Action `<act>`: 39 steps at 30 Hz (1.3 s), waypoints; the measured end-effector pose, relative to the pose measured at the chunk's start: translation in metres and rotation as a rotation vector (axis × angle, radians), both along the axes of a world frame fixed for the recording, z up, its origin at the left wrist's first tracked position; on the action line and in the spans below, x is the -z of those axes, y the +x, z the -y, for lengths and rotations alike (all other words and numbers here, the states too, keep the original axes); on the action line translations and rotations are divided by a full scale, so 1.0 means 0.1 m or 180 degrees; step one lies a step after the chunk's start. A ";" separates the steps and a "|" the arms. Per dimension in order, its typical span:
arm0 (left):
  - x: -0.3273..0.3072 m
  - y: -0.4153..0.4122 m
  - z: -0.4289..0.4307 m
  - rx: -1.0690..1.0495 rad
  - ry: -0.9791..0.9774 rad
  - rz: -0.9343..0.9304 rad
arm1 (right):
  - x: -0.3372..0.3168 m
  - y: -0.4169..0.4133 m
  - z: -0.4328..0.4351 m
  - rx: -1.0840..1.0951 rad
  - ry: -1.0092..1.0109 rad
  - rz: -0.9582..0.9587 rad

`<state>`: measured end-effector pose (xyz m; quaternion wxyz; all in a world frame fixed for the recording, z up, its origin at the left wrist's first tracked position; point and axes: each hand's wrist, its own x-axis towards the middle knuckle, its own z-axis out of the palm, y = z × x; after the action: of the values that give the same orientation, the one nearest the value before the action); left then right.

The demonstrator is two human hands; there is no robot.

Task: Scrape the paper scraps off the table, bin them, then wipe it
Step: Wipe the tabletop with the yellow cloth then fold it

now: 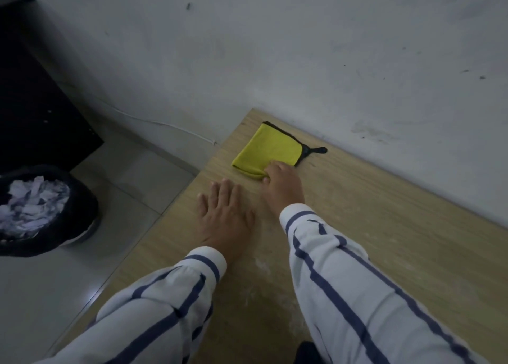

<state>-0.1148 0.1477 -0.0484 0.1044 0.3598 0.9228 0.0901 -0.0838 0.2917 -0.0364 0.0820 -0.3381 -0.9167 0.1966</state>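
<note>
Right now the yellow cloth [265,150] lies folded on the table [384,226], just ahead of the right hand [280,182], whose fingertips touch its near corner. Whether they have pinched the edge or only rest on it, I cannot tell; the fingers curl down over the fold and hide the contact. A black scraper [313,151] pokes out from under the cloth's far side, beyond that hand, near the wall [302,47]. The left hand [222,212] is spread flat, palm down, on the wood beside the right wrist, holding nothing.

The paper scraps [30,204] seem already binned: they fill the black bin [88,207] on the floor [55,295], well off to the left of the left hand. So wiping looks like the step in hand.

The risks, as I judge them: if the cloth is dragged by one corner it may unfold and trail, wiping poorly. Lifting it carelessly could catch the scraper and knock it toward the table's end or off onto the floor. A pale dusty smear [264,267] shows on the wood between the two striped sleeves [343,281], close to the body; a wipe that covers only the area around the hands would miss it. Sweeping toward the left edge could push dust onto the floor short of the bin.
</note>
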 end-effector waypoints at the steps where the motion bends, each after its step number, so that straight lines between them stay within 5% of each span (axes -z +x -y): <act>1: 0.00 -0.01 0.00 0.0005 -0.0004 0.0009 | -0.04 0.00 -0.03 -0.0014 -0.0046 -0.0055; 5: 0.00 -0.03 0.00 0.0019 0.0064 0.0024 | -0.28 0.19 -0.08 0.0111 -0.0471 -0.0087; 17: -0.04 0.35 0.42 0.0389 0.0364 0.0280 | -0.12 2.13 1.28 -0.0009 0.0066 -0.0114; 24: -0.21 0.95 0.53 0.0465 0.0336 0.0688 | 0.01 2.44 1.49 -0.0220 -0.0125 0.0003; 28: -0.28 1.36 0.41 0.0795 0.0150 0.0391 | -0.05 2.63 1.38 -0.0058 -0.0561 -0.0113; 33: -0.19 1.75 0.25 0.1156 -0.0081 0.0190 | 0.04 3.05 1.16 0.0455 -0.0225 0.0195; 39: -0.04 2.03 0.43 0.1018 -0.0219 -0.0183 | 0.17 3.31 1.22 0.0302 -0.0047 0.0341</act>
<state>0.0878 0.1048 -0.0447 0.1032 0.5007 0.8589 0.0304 0.2467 0.1697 -0.0532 0.0396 -0.3918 -0.9012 0.1809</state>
